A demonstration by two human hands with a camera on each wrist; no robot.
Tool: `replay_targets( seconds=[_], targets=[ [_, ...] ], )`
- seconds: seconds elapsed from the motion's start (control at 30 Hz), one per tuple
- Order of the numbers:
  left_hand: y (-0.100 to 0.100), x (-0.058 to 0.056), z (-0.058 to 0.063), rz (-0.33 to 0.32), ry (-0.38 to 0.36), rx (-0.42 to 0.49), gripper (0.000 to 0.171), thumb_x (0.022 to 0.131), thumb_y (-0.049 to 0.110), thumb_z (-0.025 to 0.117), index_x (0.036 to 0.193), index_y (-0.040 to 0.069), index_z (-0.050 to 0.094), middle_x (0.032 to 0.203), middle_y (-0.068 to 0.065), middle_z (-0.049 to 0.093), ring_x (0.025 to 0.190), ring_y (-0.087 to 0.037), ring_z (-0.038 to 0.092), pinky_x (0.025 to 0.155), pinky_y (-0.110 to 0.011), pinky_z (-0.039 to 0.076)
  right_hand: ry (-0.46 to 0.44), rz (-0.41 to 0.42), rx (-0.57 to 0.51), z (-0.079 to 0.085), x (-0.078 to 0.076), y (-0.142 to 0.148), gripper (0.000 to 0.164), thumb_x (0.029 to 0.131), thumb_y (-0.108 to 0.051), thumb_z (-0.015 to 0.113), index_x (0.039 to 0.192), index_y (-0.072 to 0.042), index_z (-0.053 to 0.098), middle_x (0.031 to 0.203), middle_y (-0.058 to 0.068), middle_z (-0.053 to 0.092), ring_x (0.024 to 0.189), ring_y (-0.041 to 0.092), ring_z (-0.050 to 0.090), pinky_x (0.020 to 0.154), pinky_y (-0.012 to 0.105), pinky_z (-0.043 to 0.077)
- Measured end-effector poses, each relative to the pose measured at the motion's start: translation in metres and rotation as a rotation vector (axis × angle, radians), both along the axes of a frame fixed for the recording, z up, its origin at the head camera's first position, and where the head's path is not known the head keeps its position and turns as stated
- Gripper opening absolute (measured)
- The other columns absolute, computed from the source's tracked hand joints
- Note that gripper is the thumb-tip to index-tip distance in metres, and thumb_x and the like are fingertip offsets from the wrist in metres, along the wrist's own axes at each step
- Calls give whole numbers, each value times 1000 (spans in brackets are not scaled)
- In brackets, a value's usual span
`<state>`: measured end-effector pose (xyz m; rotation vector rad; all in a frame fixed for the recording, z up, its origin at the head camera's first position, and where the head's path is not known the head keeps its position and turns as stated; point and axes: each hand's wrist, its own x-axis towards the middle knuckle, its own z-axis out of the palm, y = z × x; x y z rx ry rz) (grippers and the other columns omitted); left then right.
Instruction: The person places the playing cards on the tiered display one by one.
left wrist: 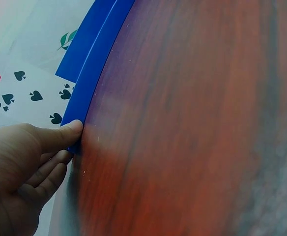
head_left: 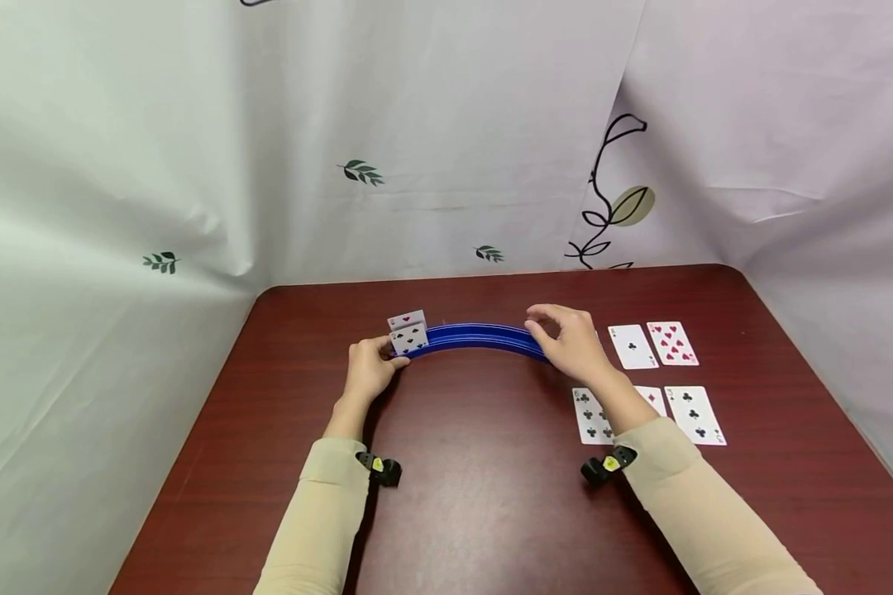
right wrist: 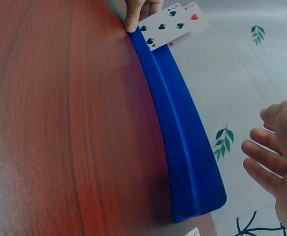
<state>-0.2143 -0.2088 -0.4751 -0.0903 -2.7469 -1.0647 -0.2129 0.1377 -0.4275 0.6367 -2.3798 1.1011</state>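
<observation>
A curved blue card holder lies across the far part of the table. My left hand pinches its left end, thumb on the front edge, as the left wrist view shows. Two playing cards stand in the holder at that end: a five of spades in front and a heart card behind it. My right hand hovers by the holder's right end with fingers loosely bent and nothing in them. In the right wrist view that hand is apart from the holder.
Several face-up cards lie in two rows at the right, among them a heart card, a single-club card and a three of clubs. My right forearm partly covers a diamond card. A white curtain hangs behind the table.
</observation>
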Motion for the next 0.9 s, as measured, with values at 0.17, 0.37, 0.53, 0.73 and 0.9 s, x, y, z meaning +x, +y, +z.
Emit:
replay_targets(
  seconds=[0.17, 0.37, 0.53, 0.73, 0.9],
  targets=[
    [0, 0, 3, 1, -8, 3, 26, 83, 10, 85, 105, 0, 76, 95, -15, 76, 87, -25, 72, 79, -42, 58, -17, 7, -22, -1, 0, 7, 19, 92, -6, 74, 109, 1, 74, 100, 14, 75, 86, 27, 71, 72, 44, 59],
    [1, 1, 1, 5, -8, 11, 26, 82, 10, 85, 104, 0, 77, 95, -15, 77, 87, -25, 71, 80, -42, 58, -54, 2, -40, -3, 1, 16, 19, 93, -6, 73, 110, 2, 73, 97, 15, 75, 83, 28, 72, 74, 47, 60],
    [-1, 3, 0, 4, 10, 8, 25, 81, 10, 86, 102, -1, 77, 93, -15, 76, 84, -26, 71, 78, -43, 58, -55, 3, -56, -5, 2, 22, 20, 92, -5, 73, 110, 2, 73, 96, 16, 75, 82, 31, 73, 72, 51, 60],
    [-3, 5, -3, 8, 3, 11, 26, 81, 10, 86, 103, -1, 77, 93, -15, 76, 84, -26, 71, 78, -43, 58, -67, -14, -51, -6, 1, 30, 19, 93, -6, 73, 110, 2, 73, 96, 16, 75, 83, 32, 73, 71, 50, 60],
    [-2, 3, -3, 1, 4, 22, 28, 81, 9, 86, 105, -2, 76, 95, -16, 76, 86, -26, 72, 79, -43, 58, -47, -33, -49, -3, -1, 40, 18, 92, -3, 73, 109, 2, 74, 93, 16, 75, 79, 30, 73, 69, 49, 60]
  ],
)
